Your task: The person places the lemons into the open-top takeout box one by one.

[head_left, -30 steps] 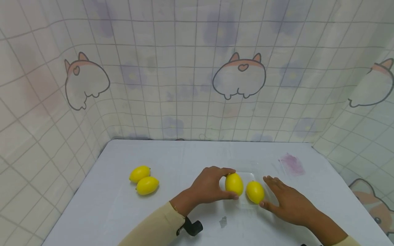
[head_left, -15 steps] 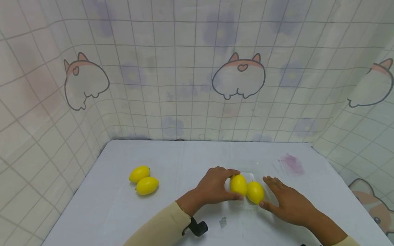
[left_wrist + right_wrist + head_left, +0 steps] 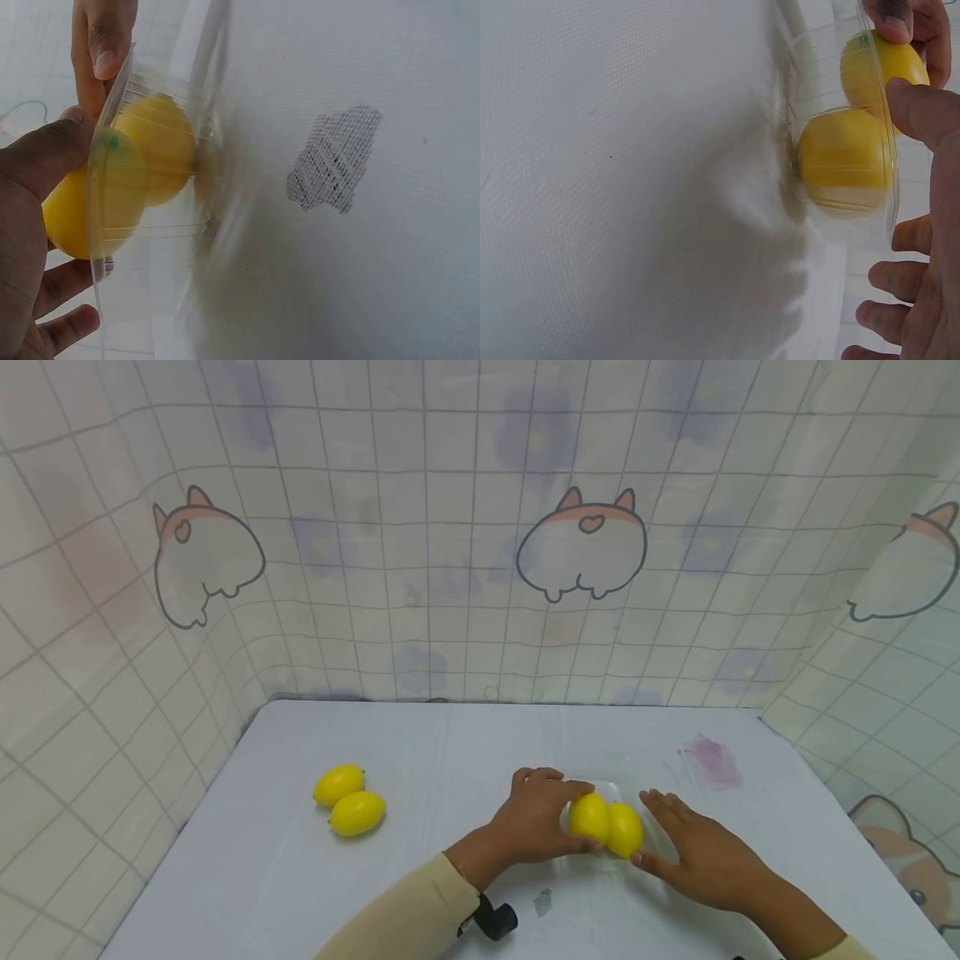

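In the head view my left hand (image 3: 536, 817) grips a lemon (image 3: 588, 817) between thumb and fingers, over the left part of a clear plastic container (image 3: 161, 244). Seen from the left wrist, this lemon sits partly below the container's rim. A second lemon (image 3: 626, 831) lies inside, on the right, close against the first one. My right hand (image 3: 701, 856) is at the container's right side, fingers fairly straight, with the thumb (image 3: 922, 112) at the rim in the right wrist view.
Two more lemons, one at the back (image 3: 340, 785) and one in front (image 3: 357, 813), lie together on the left of the white table (image 3: 315, 885). A pink stain (image 3: 712, 762) marks the back right, a grey patch (image 3: 543, 902) the front. A patterned curtain (image 3: 465, 552) surrounds the table.
My left hand has moved right with its lemon, closing the gap to the lemon in the container. The right hand has stayed in place.
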### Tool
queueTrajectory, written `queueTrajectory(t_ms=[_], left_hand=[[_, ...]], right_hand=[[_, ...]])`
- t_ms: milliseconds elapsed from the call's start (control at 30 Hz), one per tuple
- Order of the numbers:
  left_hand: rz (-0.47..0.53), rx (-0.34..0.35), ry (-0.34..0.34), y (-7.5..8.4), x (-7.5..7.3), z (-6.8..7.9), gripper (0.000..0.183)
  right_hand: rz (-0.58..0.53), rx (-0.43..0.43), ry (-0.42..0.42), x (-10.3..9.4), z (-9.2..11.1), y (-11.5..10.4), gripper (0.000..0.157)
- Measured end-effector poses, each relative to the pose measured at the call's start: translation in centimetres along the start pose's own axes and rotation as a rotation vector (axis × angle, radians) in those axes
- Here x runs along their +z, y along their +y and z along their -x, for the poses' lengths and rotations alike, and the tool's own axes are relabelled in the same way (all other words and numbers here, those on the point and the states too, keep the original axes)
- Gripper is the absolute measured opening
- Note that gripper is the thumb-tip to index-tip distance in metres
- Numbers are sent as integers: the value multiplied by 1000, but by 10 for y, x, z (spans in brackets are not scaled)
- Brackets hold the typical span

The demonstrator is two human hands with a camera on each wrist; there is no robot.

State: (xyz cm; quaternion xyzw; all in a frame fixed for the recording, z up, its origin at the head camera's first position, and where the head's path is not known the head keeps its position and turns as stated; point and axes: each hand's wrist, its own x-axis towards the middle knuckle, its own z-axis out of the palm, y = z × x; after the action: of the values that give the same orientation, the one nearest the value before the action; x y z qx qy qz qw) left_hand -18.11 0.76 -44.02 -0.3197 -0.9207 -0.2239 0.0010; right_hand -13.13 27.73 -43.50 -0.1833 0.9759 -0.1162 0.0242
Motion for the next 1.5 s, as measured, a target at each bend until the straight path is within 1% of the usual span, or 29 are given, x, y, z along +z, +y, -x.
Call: queueTrajectory(t_ms=[233,533,833,1100,1300,1500], left_hand=[[-48,21,15,-1,2,1,74],[-15,45,10,0,1,4,69],[-32,52,16,1,0,5,64],[-58,28,8,3,1,4,63],[-110,-16,-18,4,2,2,63],[-138,-58,-36,6,4,2,62]], right_hand=[[-7,4,-8,-1,0,-2,101],[-15,8,-12,-1,0,-2,103],[-16,19,-21,1,0,-1,106],[-26,17,-17,3,-1,1,106],[-35,15,-7,3,-1,2,105],[-42,14,-6,3,0,2,105]])
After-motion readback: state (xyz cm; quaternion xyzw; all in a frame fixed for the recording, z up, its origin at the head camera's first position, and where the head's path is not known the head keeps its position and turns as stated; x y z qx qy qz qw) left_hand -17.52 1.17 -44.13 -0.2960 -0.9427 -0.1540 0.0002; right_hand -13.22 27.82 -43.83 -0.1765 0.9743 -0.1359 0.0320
